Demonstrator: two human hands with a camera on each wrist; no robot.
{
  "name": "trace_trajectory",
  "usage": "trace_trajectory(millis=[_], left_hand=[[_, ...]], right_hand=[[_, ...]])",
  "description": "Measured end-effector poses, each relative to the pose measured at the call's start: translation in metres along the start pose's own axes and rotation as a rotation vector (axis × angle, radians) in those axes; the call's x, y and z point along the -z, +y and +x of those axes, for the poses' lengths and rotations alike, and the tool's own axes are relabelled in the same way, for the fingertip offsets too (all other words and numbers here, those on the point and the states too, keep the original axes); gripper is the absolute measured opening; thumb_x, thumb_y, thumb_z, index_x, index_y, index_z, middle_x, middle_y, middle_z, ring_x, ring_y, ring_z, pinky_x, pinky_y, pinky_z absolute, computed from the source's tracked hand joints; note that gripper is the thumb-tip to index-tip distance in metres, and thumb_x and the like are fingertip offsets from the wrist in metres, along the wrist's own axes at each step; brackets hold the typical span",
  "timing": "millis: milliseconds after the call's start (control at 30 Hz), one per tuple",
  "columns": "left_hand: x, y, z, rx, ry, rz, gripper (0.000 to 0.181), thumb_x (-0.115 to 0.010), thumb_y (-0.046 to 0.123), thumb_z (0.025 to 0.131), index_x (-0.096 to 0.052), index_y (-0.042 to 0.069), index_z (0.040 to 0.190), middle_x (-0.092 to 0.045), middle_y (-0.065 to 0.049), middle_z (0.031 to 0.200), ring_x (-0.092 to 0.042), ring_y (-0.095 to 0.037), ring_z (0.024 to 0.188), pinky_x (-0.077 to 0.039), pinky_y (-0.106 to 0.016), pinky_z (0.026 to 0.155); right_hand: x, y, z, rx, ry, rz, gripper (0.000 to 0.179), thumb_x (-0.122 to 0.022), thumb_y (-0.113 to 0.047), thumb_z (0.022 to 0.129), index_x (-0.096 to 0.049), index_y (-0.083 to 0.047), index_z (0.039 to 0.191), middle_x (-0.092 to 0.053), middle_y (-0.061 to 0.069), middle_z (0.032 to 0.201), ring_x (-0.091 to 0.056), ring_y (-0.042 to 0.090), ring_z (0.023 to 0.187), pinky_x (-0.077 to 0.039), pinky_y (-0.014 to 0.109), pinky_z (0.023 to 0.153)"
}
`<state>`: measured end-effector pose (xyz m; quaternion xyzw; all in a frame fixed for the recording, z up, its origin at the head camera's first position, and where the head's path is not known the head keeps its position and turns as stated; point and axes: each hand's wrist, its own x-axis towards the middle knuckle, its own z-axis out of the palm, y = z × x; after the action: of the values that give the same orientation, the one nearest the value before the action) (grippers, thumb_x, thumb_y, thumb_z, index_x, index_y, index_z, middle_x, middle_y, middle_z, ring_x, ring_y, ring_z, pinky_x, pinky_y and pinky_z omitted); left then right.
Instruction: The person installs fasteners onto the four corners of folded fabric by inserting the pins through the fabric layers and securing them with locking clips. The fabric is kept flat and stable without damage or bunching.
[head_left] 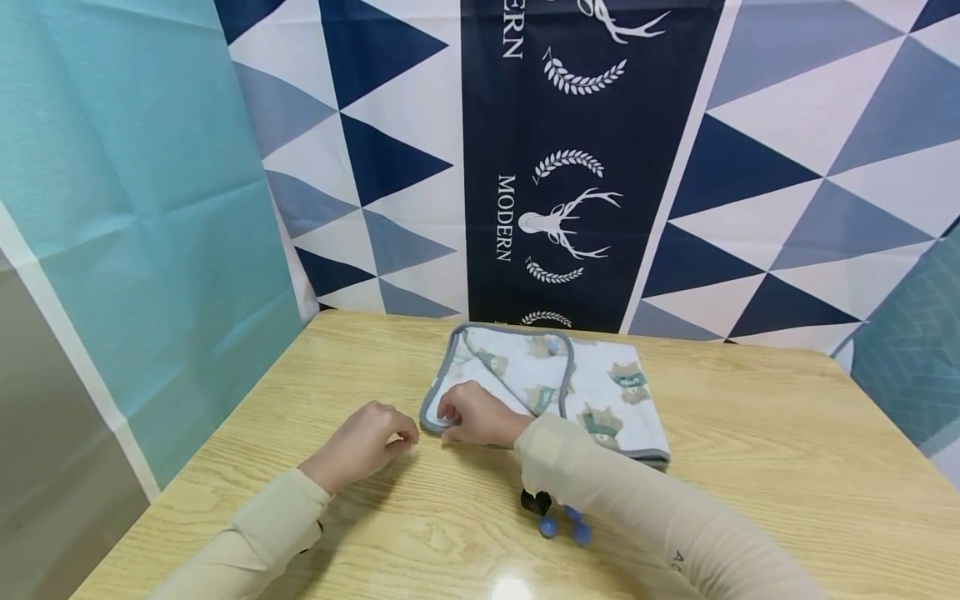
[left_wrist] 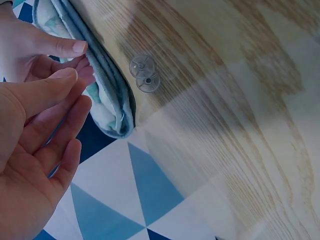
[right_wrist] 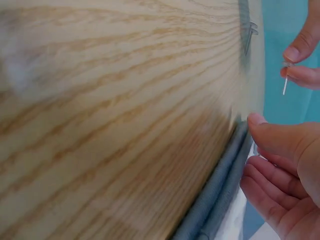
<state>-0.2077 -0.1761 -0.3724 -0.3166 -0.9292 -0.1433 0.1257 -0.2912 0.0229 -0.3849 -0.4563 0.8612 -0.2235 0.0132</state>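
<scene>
A folded baby blanket (head_left: 626,387), white with a bear print and grey trim, lies toward the back of the table. My right hand (head_left: 483,414) is at its near left corner, thumb at the trim (right_wrist: 232,150) and fingers curled beside it. Just left of that corner, my left hand (head_left: 367,442) pinches a small pin (right_wrist: 285,82) with a clear head and thin metal shaft, seen in the right wrist view. The left wrist view shows two clear round-headed pins (left_wrist: 142,66) on the wood in front of the blanket.
Several blue round pieces (head_left: 581,533) lie near my right forearm on the wooden table (head_left: 787,467). Another small blue one (head_left: 553,346) sits on top of the blanket. Behind the table hangs a patterned curtain (head_left: 405,167), with a teal cloth (head_left: 150,208) along the left.
</scene>
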Motion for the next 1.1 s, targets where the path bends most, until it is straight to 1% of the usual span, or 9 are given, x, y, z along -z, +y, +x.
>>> trace_trajectory(millis=[200, 333, 433, 533, 600, 767, 933, 1033, 1100], left_hand=[[-0.002, -0.001, 0.002, -0.008, 0.009, 0.022, 0.013, -0.077, 0.004, 0.077, -0.071, 0.016, 0.076, -0.07, 0.01, 0.075, -0.064, -0.004, 0.074, -0.053, -0.03, 0.076], [-0.002, -0.001, 0.003, -0.022, 0.01, 0.007, 0.013, -0.076, 0.003, 0.078, -0.071, 0.015, 0.075, -0.07, 0.009, 0.075, -0.064, -0.004, 0.074, -0.053, -0.026, 0.073], [-0.002, -0.002, 0.004, -0.028, 0.019, 0.0, 0.016, -0.075, 0.0, 0.077, -0.071, 0.015, 0.075, -0.07, 0.009, 0.075, -0.064, -0.004, 0.073, -0.053, -0.025, 0.072], [-0.002, -0.002, 0.005, -0.028, 0.021, -0.014, 0.017, -0.075, -0.001, 0.077, -0.07, 0.014, 0.074, -0.07, 0.009, 0.074, -0.064, -0.004, 0.073, -0.054, -0.024, 0.071], [-0.002, -0.002, 0.007, -0.019, 0.009, -0.036, 0.016, -0.074, -0.001, 0.078, -0.07, 0.013, 0.074, -0.07, 0.008, 0.074, -0.064, -0.004, 0.073, -0.054, -0.023, 0.07], [0.0, 0.0, 0.014, 0.027, -0.027, -0.089, 0.011, -0.072, 0.001, 0.081, -0.072, 0.011, 0.079, -0.071, 0.006, 0.077, -0.065, -0.006, 0.075, -0.055, -0.024, 0.071], [0.002, 0.0, 0.022, 0.079, -0.037, -0.122, 0.006, -0.072, 0.005, 0.083, -0.075, 0.01, 0.084, -0.073, 0.003, 0.08, -0.067, -0.009, 0.077, -0.057, -0.027, 0.072], [0.003, -0.001, 0.026, 0.101, -0.033, -0.145, 0.005, -0.071, 0.006, 0.084, -0.075, 0.009, 0.085, -0.074, 0.002, 0.081, -0.067, -0.01, 0.078, -0.057, -0.03, 0.074], [0.003, -0.001, 0.028, 0.112, -0.024, -0.162, 0.006, -0.071, 0.005, 0.084, -0.075, 0.009, 0.085, -0.074, 0.001, 0.082, -0.068, -0.01, 0.079, -0.057, -0.033, 0.075]], right_hand=[[-0.002, -0.002, 0.0, 0.003, -0.005, -0.001, 0.014, -0.079, -0.008, 0.076, -0.073, -0.003, 0.089, -0.072, 0.007, 0.081, -0.065, 0.013, 0.073, -0.052, 0.018, 0.065], [-0.003, -0.003, -0.001, 0.004, -0.004, -0.014, 0.009, -0.076, -0.005, 0.079, -0.073, -0.003, 0.087, -0.073, 0.008, 0.08, -0.066, 0.012, 0.072, -0.051, 0.018, 0.064], [-0.003, -0.002, -0.001, 0.023, 0.002, -0.029, 0.005, -0.07, -0.002, 0.082, -0.073, -0.004, 0.086, -0.073, 0.007, 0.078, -0.065, 0.011, 0.068, -0.051, 0.017, 0.063], [-0.003, -0.002, -0.001, 0.044, 0.018, -0.038, 0.012, -0.064, 0.001, 0.084, -0.074, -0.004, 0.083, -0.072, 0.006, 0.075, -0.06, 0.008, 0.064, -0.049, 0.017, 0.062], [-0.002, -0.002, -0.001, 0.052, 0.032, -0.032, 0.015, -0.061, 0.003, 0.084, -0.074, -0.005, 0.082, -0.072, 0.006, 0.074, -0.059, 0.007, 0.064, -0.048, 0.016, 0.061], [0.002, 0.001, -0.001, 0.034, 0.076, 0.003, 0.016, -0.06, 0.004, 0.085, -0.074, -0.004, 0.086, -0.073, 0.007, 0.078, -0.063, 0.01, 0.067, -0.049, 0.016, 0.062], [0.008, 0.006, 0.001, -0.046, 0.105, 0.071, 0.015, -0.059, -0.001, 0.089, -0.074, -0.004, 0.088, -0.073, 0.007, 0.079, -0.059, 0.006, 0.062, -0.048, 0.016, 0.06], [0.013, 0.005, 0.003, -0.13, 0.106, 0.109, 0.014, -0.059, -0.002, 0.09, -0.073, -0.004, 0.09, -0.073, 0.008, 0.08, -0.056, 0.004, 0.061, -0.047, 0.016, 0.058], [0.016, 0.005, 0.003, -0.167, 0.125, 0.112, 0.015, -0.059, -0.003, 0.09, -0.073, -0.004, 0.091, -0.073, 0.007, 0.08, -0.056, 0.005, 0.061, -0.046, 0.017, 0.057]])
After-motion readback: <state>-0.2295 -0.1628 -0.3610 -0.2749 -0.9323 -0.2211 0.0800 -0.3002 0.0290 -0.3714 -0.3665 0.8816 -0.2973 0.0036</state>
